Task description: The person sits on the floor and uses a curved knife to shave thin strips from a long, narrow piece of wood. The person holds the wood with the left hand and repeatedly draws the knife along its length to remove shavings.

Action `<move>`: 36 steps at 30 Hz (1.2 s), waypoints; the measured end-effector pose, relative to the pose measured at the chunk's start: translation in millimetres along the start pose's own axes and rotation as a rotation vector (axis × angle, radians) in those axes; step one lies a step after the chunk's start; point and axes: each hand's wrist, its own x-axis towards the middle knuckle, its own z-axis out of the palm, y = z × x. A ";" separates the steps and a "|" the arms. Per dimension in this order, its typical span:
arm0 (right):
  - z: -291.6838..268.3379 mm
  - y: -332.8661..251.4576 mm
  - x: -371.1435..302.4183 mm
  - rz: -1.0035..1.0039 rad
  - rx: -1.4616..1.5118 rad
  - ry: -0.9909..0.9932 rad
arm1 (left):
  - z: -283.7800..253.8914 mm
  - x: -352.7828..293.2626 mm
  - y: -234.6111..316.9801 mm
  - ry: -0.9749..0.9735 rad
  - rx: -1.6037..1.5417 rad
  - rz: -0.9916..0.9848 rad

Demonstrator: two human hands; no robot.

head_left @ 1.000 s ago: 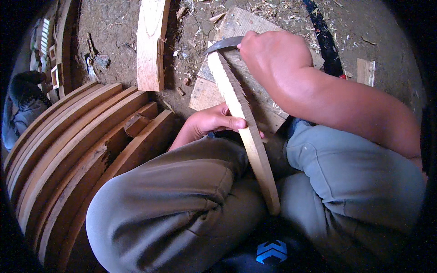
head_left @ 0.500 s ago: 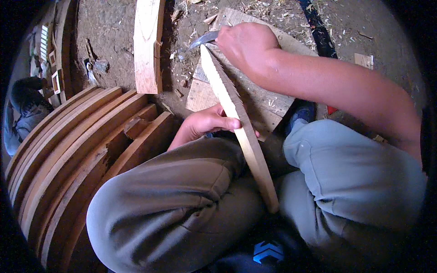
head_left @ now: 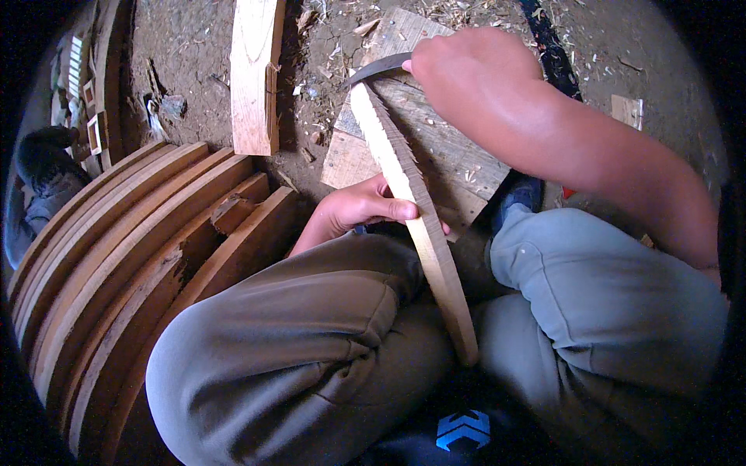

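I sit on the ground with a long curved wooden slat (head_left: 416, 213) standing on edge between my knees, its far end resting on a flat wooden board (head_left: 454, 151). My left hand (head_left: 361, 208) grips the slat at its middle, thumb across the edge. My right hand (head_left: 458, 66) is closed on the handle of a dark curved metal blade (head_left: 377, 70), whose tip touches the slat's far end. The slat's upper edge looks rough and chipped.
A stack of several curved wooden pieces (head_left: 132, 248) lies close on my left. A pale plank (head_left: 256, 74) lies on the dirt ahead, amid wood chips. A small wood block (head_left: 625, 109) sits far right. Dark footwear (head_left: 39, 155) rests at the far left edge.
My right hand with the blade has moved up and away along the slat toward its far end. My left hand keeps its grip on the slat.
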 end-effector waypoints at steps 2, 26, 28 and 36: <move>5.5 -6.6 4.7 0.022 -0.022 -0.036 | -1.6 -3.7 -0.2 -0.018 -0.025 0.025; -11.7 15.4 32.7 -0.256 -0.386 -0.312 | 4.2 -2.1 0.2 0.006 -0.023 0.018; -25.1 18.5 17.7 -0.396 -0.476 -0.263 | -1.8 -0.2 -3.3 -0.017 -0.014 0.035; -4.0 -2.1 10.1 0.005 -0.052 -0.044 | 1.6 -0.6 1.0 0.014 0.015 0.007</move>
